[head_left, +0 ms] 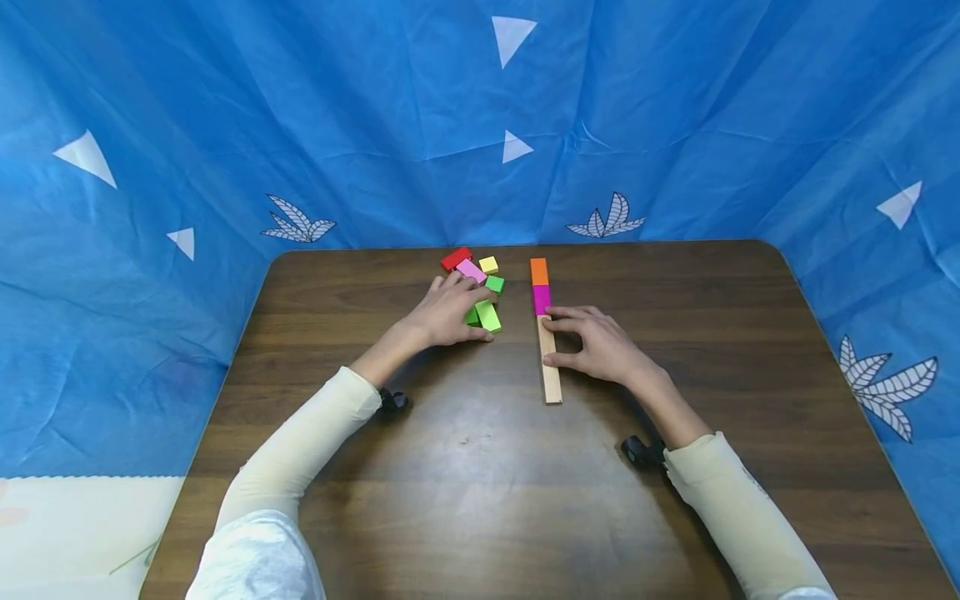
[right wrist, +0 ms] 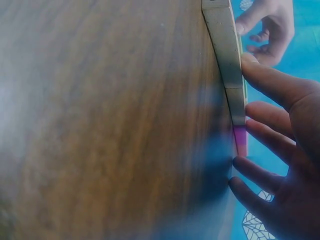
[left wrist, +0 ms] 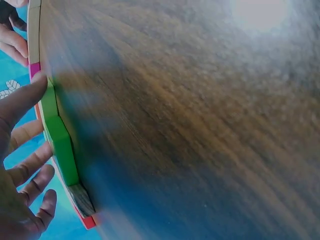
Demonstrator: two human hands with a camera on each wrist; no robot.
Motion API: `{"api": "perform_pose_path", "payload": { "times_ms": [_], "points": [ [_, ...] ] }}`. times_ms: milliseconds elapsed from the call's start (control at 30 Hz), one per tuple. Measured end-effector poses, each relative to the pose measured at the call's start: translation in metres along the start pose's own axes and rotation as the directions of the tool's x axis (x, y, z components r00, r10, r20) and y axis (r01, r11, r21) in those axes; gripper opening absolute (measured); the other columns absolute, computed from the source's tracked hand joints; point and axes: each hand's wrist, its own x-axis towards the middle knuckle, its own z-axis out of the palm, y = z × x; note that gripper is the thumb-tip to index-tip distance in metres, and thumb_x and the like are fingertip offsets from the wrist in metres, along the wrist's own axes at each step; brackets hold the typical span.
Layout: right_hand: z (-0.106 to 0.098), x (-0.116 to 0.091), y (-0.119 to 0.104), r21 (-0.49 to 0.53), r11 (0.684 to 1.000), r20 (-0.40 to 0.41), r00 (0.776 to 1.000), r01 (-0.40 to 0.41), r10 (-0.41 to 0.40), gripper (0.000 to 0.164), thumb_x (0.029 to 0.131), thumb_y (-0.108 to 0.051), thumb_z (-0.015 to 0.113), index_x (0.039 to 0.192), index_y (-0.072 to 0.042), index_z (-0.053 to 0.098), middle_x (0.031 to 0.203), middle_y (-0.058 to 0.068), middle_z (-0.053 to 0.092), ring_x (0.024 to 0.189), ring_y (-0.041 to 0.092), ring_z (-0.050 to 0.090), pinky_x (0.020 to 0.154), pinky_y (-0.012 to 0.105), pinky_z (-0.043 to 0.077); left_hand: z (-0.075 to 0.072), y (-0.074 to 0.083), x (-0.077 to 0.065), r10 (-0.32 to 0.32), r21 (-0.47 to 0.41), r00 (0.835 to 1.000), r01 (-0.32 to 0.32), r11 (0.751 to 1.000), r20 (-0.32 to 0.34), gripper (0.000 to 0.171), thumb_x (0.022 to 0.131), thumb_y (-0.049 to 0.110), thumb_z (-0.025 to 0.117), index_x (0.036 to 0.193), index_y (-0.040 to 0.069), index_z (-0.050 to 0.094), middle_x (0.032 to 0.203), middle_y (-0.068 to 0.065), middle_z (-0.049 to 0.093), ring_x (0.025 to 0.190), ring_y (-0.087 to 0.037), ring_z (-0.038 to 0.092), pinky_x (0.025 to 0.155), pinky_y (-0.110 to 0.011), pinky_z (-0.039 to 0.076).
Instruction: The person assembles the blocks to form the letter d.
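Observation:
My left hand (head_left: 448,312) hovers over a loose group of coloured blocks, its fingers spread. Between its thumb and forefinger lies a light green block (head_left: 489,317), with a darker green block (left wrist: 61,150) beside it; whether the fingers touch them I cannot tell. My right hand (head_left: 600,343) rests its fingertips along a straight row of blocks, its fingers extended. The row runs from an orange block (head_left: 538,271) through a magenta block (head_left: 542,299) to plain wooden blocks (head_left: 551,383). In the right wrist view the thumb meets the edge of a plain wooden block (right wrist: 225,45).
Around the left fingers lie a red block (head_left: 456,258), a pink block (head_left: 471,270), a yellow block (head_left: 489,265) and another green block (head_left: 495,284). The brown table (head_left: 465,483) ends at a blue patterned cloth (head_left: 420,125) behind.

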Motion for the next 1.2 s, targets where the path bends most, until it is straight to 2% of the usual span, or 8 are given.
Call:
{"api": "perform_pose_path", "payload": {
  "times_ms": [133,400,600,800,1200],
  "points": [
    [0.0002,0.0004,-0.0001,0.005,1.000,0.000,1.000,-0.001,0.001,0.076,0.089,-0.048,0.087,0.154,-0.019,0.061,0.169,0.006,0.049,0.152,0.040,0.044,0.122,0.073,0.031,0.0007,-0.0018,-0.0017,-0.005,0.006,1.000,0.005,1.000,0.012,0.072,0.085,0.057,0.089,0.147,0.030,0.064,0.143,-0.005,0.062,0.140,-0.030,0.046,0.112,-0.054,0.035],
    [0.0005,0.0008,0.0015,0.008,1.000,-0.004,1.000,0.008,-0.008,0.074,0.089,-0.047,0.087,0.153,-0.018,0.062,0.169,0.005,0.049,0.152,0.039,0.044,0.123,0.072,0.032,-0.0008,-0.0059,-0.0032,-0.004,0.007,1.000,0.004,1.000,-0.007,0.046,0.089,0.046,0.089,0.127,0.028,0.072,0.138,-0.001,0.064,0.139,-0.028,0.043,0.108,-0.052,0.036],
    [0.0005,0.0005,0.0018,0.014,1.000,-0.002,1.000,0.003,-0.003,0.074,0.090,-0.047,0.087,0.153,-0.018,0.062,0.169,0.005,0.049,0.152,0.039,0.044,0.123,0.071,0.032,-0.0029,-0.0033,-0.0046,0.052,-0.017,0.999,-0.052,0.999,-0.006,0.043,0.092,0.035,0.087,0.132,0.026,0.074,0.142,0.000,0.066,0.137,-0.028,0.047,0.108,-0.052,0.037],
    [0.0001,0.0006,0.0004,0.007,1.000,0.002,1.000,0.003,-0.003,0.074,0.090,-0.047,0.087,0.153,-0.017,0.062,0.169,0.005,0.049,0.152,0.039,0.044,0.124,0.071,0.032,-0.0030,-0.0038,-0.0046,0.079,-0.037,0.997,-0.079,0.996,-0.006,0.033,0.095,0.024,0.085,0.127,0.026,0.076,0.139,0.001,0.069,0.135,-0.028,0.049,0.108,-0.051,0.037],
    [-0.0006,0.0009,0.0003,0.008,1.000,0.007,1.000,0.003,-0.003,0.074,0.090,-0.046,0.087,0.153,-0.017,0.062,0.169,0.006,0.049,0.153,0.040,0.043,0.124,0.073,0.030,-0.0011,-0.0067,-0.0028,0.066,-0.038,0.997,-0.067,0.997,-0.030,0.029,0.095,0.033,0.084,0.121,0.024,0.077,0.132,0.002,0.073,0.132,-0.027,0.053,0.108,-0.051,0.037]
  ]
}}
